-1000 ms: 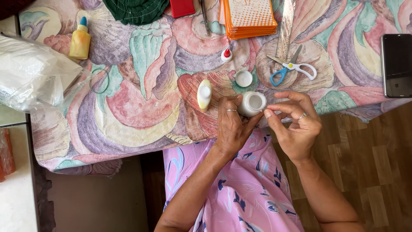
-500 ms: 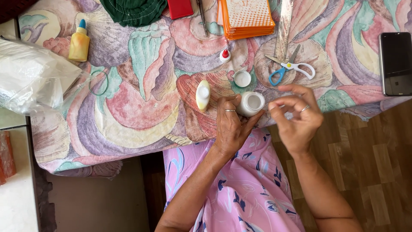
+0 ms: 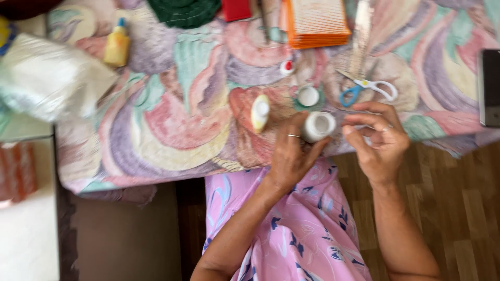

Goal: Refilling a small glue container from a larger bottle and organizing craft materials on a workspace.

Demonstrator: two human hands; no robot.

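My left hand (image 3: 291, 156) grips a small white round jar (image 3: 319, 125), open side toward me, at the near edge of the table. My right hand (image 3: 377, 138) is right beside the jar with thumb and fingers pinched together; what it pinches is too small and blurred to tell. A white lid (image 3: 308, 96) lies just beyond the jar on the swirl-patterned tablecloth (image 3: 177, 119). A small yellow-white bottle (image 3: 260, 112) lies to the left of my left hand. Scissors with one blue and one white handle (image 3: 367, 88) lie past my right hand.
An orange mesh stack (image 3: 317, 23), a green knitted piece (image 3: 185, 11) and a red item (image 3: 237, 9) sit at the far edge. A yellow glue bottle (image 3: 116, 46) and white plastic bag (image 3: 49, 78) are left. A dark phone (image 3: 489, 88) lies right. A small red-capped item (image 3: 287, 66) lies mid-table.
The view has shifted slightly and blurred. My hands stay at the jar, the right hand's fingers working close to its rim.
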